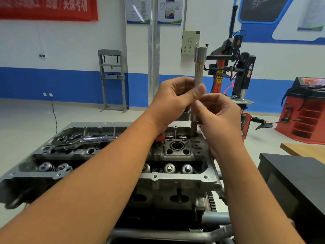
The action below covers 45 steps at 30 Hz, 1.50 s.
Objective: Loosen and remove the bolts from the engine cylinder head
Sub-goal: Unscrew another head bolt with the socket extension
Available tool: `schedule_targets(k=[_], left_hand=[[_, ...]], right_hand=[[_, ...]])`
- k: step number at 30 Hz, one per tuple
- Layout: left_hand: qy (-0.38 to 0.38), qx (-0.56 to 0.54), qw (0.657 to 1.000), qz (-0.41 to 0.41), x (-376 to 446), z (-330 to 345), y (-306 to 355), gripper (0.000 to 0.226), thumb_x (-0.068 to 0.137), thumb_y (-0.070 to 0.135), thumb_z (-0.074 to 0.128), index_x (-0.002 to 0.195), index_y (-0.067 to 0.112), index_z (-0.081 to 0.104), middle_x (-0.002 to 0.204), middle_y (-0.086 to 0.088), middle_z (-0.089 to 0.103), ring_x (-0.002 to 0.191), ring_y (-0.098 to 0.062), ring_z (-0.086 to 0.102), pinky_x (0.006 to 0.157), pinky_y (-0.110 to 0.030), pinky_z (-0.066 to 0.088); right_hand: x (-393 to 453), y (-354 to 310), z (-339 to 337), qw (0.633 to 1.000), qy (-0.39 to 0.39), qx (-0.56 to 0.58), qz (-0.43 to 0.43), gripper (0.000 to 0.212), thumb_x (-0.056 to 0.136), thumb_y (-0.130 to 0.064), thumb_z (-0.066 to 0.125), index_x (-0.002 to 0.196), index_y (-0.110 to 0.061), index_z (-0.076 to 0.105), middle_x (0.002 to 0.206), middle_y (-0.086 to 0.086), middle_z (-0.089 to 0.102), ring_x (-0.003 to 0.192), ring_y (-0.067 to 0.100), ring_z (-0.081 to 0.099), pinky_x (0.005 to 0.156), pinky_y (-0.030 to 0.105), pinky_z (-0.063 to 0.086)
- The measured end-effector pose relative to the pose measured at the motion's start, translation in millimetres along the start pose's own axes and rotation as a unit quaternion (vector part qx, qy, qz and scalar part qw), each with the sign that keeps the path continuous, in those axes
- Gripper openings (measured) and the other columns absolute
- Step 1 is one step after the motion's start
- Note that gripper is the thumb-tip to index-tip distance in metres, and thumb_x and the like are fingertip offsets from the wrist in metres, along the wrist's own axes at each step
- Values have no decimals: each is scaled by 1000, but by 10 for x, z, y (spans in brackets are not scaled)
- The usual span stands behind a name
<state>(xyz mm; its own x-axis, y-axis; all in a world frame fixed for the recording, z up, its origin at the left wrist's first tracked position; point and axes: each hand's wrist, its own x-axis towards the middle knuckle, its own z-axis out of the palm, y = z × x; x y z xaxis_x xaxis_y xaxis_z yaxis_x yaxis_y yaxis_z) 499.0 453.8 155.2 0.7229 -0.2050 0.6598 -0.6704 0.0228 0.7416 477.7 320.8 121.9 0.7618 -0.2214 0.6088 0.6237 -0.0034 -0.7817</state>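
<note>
- Head view: cylinder head (175, 176) sits on a stand frame, cover off, valve springs exposed; both arms reach over it to its far right corner.
- Left hand (173, 101) curled round the upper part of a long socket extension (198, 74), thumb pressed on the shaft.
- Right hand (219, 113) pinches the same shaft lower down, fingers curled on it.
- Extension stands near upright, wide end up, lower end going down into a bolt hole (194, 133) at the far right of the head; the bolt itself is hidden.
- Ratchet (84, 140) lies on the head at far left, well apart from both hands, untouched.
- Step, as I judge it: spinning a loosened bolt out by hand, or seating the extension on it; cannot tell which.
- Next move likely calls for keeping the shaft straight on the bolt, twisting with the fingers, then lifting bolt out, or fetching the ratchet if it is tight.
- Risk: the tool tilting and slipping off the bolt.
</note>
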Motion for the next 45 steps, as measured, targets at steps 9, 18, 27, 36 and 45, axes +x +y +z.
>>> schedule_targets(k=[9, 18, 27, 36, 45], left_hand=[[20, 27, 999, 12, 27, -10, -31, 14, 98, 15, 71, 107, 6, 72, 107, -17, 77, 99, -23, 75, 85, -28, 62], [43, 23, 999, 10, 25, -9, -41, 19, 91, 20, 77, 97, 3, 72, 90, -10, 74, 80, -16, 70, 75, -32, 62], [18, 24, 1000, 7, 29, -5, -17, 20, 107, 15, 57, 107, 0, 71, 97, -13, 74, 78, -7, 72, 66, -18, 56], [-9, -9, 1000, 12, -11, -2, 1, 27, 110, 13, 49, 114, -5, 69, 99, -7, 74, 79, -1, 72, 62, -11, 52], [-3, -13, 1000, 5, 15, -6, -22, 25, 109, 15, 53, 111, -2, 72, 94, -7, 76, 75, -2, 71, 62, -13, 52]], right_hand=[[19, 15, -33, 1000, -6, 8, 10, 11, 91, -18, 80, 91, -15, 70, 82, 4, 76, 73, 19, 73, 64, 29, 59], [31, 32, -56, 999, -46, 18, 15, 16, 85, -16, 85, 90, -18, 70, 78, -1, 75, 73, 18, 72, 67, 32, 62], [20, 34, -50, 996, -81, 24, 24, 17, 103, -11, 63, 115, -19, 69, 97, 9, 78, 93, 32, 76, 75, 38, 60], [-1, -24, -63, 992, -88, 74, 51, 20, 106, -7, 55, 111, -13, 73, 107, 19, 75, 98, 42, 73, 66, 30, 59], [4, 43, -18, 998, -57, 1, 2, 11, 99, -9, 68, 105, -18, 69, 92, 5, 78, 86, 27, 76, 71, 35, 62]])
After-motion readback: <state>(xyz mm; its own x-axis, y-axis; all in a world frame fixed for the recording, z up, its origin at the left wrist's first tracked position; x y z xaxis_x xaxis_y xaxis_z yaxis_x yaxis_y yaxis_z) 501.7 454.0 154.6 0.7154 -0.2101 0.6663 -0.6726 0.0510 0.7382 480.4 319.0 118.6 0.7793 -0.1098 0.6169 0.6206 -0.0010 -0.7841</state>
